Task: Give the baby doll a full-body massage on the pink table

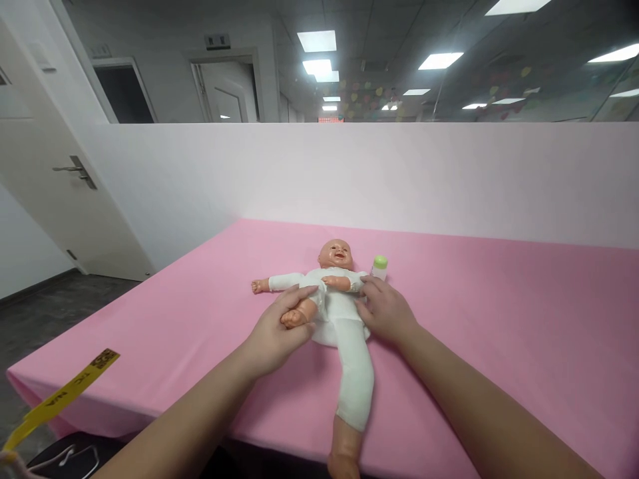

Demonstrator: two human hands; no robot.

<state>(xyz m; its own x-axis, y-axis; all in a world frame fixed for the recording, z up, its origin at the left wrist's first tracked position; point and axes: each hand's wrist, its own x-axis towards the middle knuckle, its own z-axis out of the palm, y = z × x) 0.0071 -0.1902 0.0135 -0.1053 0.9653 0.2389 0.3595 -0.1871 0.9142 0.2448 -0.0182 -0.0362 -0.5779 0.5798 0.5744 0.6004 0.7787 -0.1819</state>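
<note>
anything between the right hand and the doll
Nothing visible: the right hand rests against the doll, at its arm and side. The green-capped bottle stands beyond that hand, beside the doll, not between them.

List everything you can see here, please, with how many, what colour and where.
Doll: one, tan with white clothing, face up on the cloth
Bottle: one, white with green cap, beside the doll
Cloth: one, pink, over the table
Yellow strip: one, yellow with black print, lower left
Low wall: one, white, behind the cloth
Near door: one, off-white, left
Far door: one, pale, upper left
Ceiling lights: several, white, top
Floor: one, dark grey, left
Dark item: one, black, bottom left, unclear
Left hand: one, bare, around the doll's bent leg
Right hand: one, bare, at the doll's side
</note>
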